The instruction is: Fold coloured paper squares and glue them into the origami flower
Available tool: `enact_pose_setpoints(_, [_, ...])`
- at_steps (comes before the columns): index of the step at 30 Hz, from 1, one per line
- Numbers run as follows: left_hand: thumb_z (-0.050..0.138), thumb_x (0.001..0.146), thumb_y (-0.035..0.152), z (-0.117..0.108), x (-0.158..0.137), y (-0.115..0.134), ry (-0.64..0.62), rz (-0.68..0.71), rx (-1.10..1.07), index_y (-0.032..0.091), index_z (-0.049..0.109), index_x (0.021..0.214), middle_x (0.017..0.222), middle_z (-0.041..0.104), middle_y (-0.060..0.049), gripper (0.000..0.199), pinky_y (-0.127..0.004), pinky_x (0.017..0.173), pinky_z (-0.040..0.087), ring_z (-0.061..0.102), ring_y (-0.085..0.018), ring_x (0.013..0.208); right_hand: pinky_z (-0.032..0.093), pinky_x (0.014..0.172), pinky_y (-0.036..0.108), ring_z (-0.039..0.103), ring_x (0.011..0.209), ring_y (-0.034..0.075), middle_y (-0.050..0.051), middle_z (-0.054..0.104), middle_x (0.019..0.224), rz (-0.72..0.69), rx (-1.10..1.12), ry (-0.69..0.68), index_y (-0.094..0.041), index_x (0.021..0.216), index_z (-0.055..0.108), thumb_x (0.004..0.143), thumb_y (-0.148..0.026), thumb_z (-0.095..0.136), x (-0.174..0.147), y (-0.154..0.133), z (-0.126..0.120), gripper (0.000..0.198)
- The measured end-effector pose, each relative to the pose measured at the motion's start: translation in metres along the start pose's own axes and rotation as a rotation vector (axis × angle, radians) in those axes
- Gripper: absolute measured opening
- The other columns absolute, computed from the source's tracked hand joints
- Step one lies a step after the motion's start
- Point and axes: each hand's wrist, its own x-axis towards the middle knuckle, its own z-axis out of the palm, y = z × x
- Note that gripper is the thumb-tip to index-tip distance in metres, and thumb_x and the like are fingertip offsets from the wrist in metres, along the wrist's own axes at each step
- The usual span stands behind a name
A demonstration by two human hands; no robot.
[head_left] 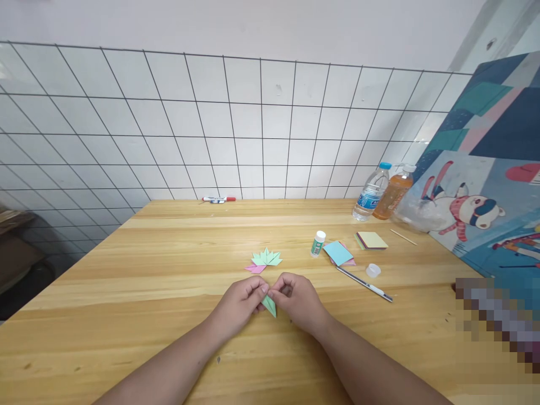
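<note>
A small folded green paper [270, 305] is pinched between my two hands, its pointed end facing down toward me. My left hand [243, 295] is closed on its left side, thumb on top. My right hand [297, 295] grips the upper right part with thumb and forefinger, and the fingers cover much of the paper. Just beyond my hands lies a fan of folded green paper points [266, 257], with a pink folded paper piece [256, 269] at its lower left.
Right of the fan stands a glue bottle [318, 244], beside blue paper squares [338, 253], a pen [365, 284], a clear cap [373, 270] and a yellow-topped paper stack [372, 240]. A water bottle [371, 194], an orange drink bottle [393, 194] and markers [218, 199] stand or lie farther back.
</note>
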Motion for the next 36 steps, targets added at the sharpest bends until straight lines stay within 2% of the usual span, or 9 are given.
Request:
enact_pose_setpoints(4, [0.051,0.082,0.048,0.0003,0.0007,0.0014,0.005,-0.010,-0.022,0.016,0.058,0.070,0.061,0.058,-0.001,0.034,-0.022,0.055,0.042,0.050,-0.013,0.056,0.041,0.052,0.021,0.051,0.053,0.011,-0.001,0.060,0.060,-0.004,0.038,-0.010,-0.017,0.067,0.058,0.071,-0.031,0.061,-0.0010,-0.0034,-0.0008,0.015])
enact_pose_setpoints(7, [0.051,0.082,0.049,-0.0013,0.0030,0.0007,0.079,-0.010,-0.057,0.016,0.060,0.074,0.063,0.055,-0.001,0.036,-0.022,0.052,0.042,0.049,-0.012,0.056,0.042,0.055,0.022,0.052,0.057,0.011,-0.001,0.060,0.063,-0.028,0.084,-0.002,-0.018,0.076,0.061,0.075,-0.034,0.058,-0.0008,-0.0053,-0.0014,0.016])
enact_pose_setpoints(10, [0.052,0.081,0.051,-0.0041,0.0055,-0.0015,0.122,-0.007,-0.080,0.016,0.061,0.075,0.063,0.054,0.000,0.037,-0.021,0.051,0.043,0.049,-0.012,0.056,0.040,0.054,0.021,0.051,0.055,0.011,-0.002,0.058,0.061,-0.019,0.059,-0.009,-0.018,0.070,0.059,0.076,-0.034,0.055,-0.0001,-0.0040,-0.0007,0.018])
enact_pose_setpoints(15, [0.053,0.081,0.047,-0.0044,0.0044,-0.0013,0.078,0.005,-0.036,0.017,0.059,0.072,0.061,0.054,0.001,0.032,-0.021,0.053,0.040,0.048,-0.011,0.054,0.035,0.048,0.019,0.047,0.051,0.010,-0.004,0.052,0.056,-0.054,-0.042,0.086,-0.019,0.067,0.054,0.078,-0.035,0.052,0.0018,0.0028,-0.0006,0.020])
enact_pose_setpoints(20, [0.054,0.081,0.043,-0.0006,0.0011,0.0018,0.076,0.034,0.091,0.017,0.061,0.068,0.056,0.053,0.002,0.030,-0.021,0.053,0.036,0.047,-0.012,0.054,0.034,0.043,0.020,0.044,0.043,0.009,-0.005,0.051,0.055,-0.024,0.030,0.089,-0.021,0.074,0.049,0.084,-0.041,0.044,0.0021,0.0012,-0.0048,0.024])
enact_pose_setpoints(23, [0.054,0.080,0.046,-0.0018,0.0022,0.0017,0.123,-0.026,0.025,0.017,0.060,0.073,0.055,0.052,0.003,0.030,-0.021,0.048,0.035,0.045,-0.011,0.049,0.036,0.046,0.021,0.048,0.050,0.010,-0.003,0.056,0.063,-0.047,0.040,0.058,-0.021,0.076,0.052,0.085,-0.045,0.043,0.0003,-0.0031,-0.0053,0.027])
enact_pose_setpoints(26, [0.053,0.080,0.048,-0.0035,0.0041,0.0012,0.133,-0.035,-0.038,0.017,0.059,0.075,0.058,0.054,0.002,0.032,-0.021,0.048,0.038,0.046,-0.011,0.048,0.038,0.053,0.021,0.051,0.059,0.012,-0.002,0.056,0.063,-0.083,-0.078,0.019,-0.020,0.069,0.054,0.080,-0.038,0.052,-0.0017,-0.0058,-0.0036,0.021])
enact_pose_setpoints(29, [0.053,0.081,0.047,-0.0033,0.0046,0.0009,0.124,-0.004,-0.036,0.016,0.058,0.075,0.062,0.054,0.001,0.032,-0.021,0.051,0.040,0.048,-0.011,0.052,0.038,0.059,0.022,0.051,0.063,0.012,-0.003,0.056,0.065,-0.098,-0.149,0.078,-0.019,0.065,0.054,0.076,-0.031,0.055,-0.0018,-0.0059,-0.0027,0.016])
enact_pose_setpoints(36, [0.053,0.082,0.042,0.0000,0.0023,0.0011,0.039,0.026,0.021,0.016,0.059,0.071,0.061,0.055,0.001,0.029,-0.021,0.054,0.037,0.047,-0.011,0.055,0.040,0.055,0.022,0.051,0.063,0.012,-0.002,0.054,0.067,-0.079,-0.025,0.137,-0.019,0.071,0.054,0.080,-0.035,0.051,0.0013,-0.0029,-0.0063,0.019])
